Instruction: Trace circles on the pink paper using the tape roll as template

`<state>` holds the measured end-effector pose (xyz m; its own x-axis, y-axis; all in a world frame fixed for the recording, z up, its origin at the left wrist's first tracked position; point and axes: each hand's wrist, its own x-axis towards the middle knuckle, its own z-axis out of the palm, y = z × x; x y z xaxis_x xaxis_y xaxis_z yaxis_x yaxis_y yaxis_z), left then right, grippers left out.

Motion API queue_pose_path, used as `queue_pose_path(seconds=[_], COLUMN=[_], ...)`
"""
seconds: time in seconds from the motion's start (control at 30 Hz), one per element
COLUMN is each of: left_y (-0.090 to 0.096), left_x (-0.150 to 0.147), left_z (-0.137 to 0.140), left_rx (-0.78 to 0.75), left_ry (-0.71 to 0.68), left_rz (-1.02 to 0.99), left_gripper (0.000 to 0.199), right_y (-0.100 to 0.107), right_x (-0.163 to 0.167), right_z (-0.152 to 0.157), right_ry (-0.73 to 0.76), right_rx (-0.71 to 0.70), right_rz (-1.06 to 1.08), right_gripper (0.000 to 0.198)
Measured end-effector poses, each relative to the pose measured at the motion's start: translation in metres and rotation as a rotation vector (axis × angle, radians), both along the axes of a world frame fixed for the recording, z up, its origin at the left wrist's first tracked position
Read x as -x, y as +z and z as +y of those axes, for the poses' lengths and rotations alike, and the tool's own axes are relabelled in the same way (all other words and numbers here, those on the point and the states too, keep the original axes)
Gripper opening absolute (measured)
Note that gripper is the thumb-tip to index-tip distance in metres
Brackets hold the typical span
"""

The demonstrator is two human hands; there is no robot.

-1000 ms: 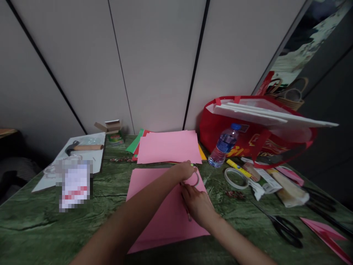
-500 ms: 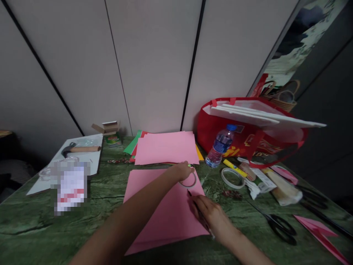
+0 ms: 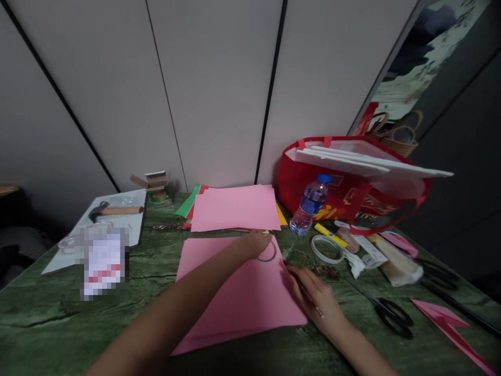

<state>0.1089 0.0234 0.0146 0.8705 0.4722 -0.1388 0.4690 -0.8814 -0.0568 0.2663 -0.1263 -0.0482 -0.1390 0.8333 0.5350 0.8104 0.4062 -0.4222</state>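
Observation:
Pink paper sheets point(image 3: 238, 308) lie on the green wood-patterned table in front of me, the lower one sticking out at the near edge. My left hand point(image 3: 257, 242) is closed on the far edge of a roll of tape point(image 3: 275, 254), which rests flat near the upper right corner of the top sheet. Its fingertips are partly hidden. My right hand point(image 3: 316, 293) grips a slim pen point(image 3: 311, 301) at the right edge of the paper. The pen's dark tip points toward the far side, near the roll.
Behind are a stack of coloured paper point(image 3: 235, 208), a water bottle point(image 3: 309, 206) and a red bag point(image 3: 293, 177). Another tape roll point(image 3: 313, 251), a yellow glue stick point(image 3: 331, 236) and scissors point(image 3: 393, 318) lie right. A hammer point(image 3: 121, 210) rests on a white board at left.
My right hand has moved right with the pen, from over the paper to its right edge. My left hand stays at the tape roll. The view has shifted slightly.

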Motion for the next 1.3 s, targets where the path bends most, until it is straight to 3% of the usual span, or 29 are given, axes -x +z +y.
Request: queue_pose_path(seconds=[0.17,0.3,0.43,0.57,0.8,1.0,1.3], left_y=[0.0,-0.005,-0.015,-0.027,-0.04,-0.052,-0.079], left_x=[0.012,0.023,0.031,0.04,0.063,0.074,0.068], left_z=[-0.006,-0.006,-0.007,-0.012,-0.051,-0.092,-0.103], left_rx=[0.029,0.071,0.095,0.083,0.083,0.191,0.1], left_ry=[-0.02,-0.023,-0.007,0.029,0.024,0.038,-0.039], left_rz=[0.018,0.007,-0.082,-0.207,-0.37,-0.445,-0.572], left_gripper=[0.018,0.017,0.009,0.02,0.031,0.038,0.017], right_y=[-0.006,-0.008,-0.015,-0.028,-0.03,-0.024,-0.027], right_x=[0.005,0.016,0.017,0.014,0.017,0.017,0.015], right_z=[-0.029,-0.042,-0.045,-0.046,-0.048,-0.049,-0.049], right_ry=[-0.003,0.042,0.024,-0.039,-0.064,-0.054,-0.067], right_rx=[0.084,0.101,0.113,0.119,0.131,0.134,0.141], right_rz=[0.054,-0.03,-0.082,0.051,0.133,0.13,0.152], right_gripper=[0.037,0.032,0.049,0.042,0.03,0.027,0.028])
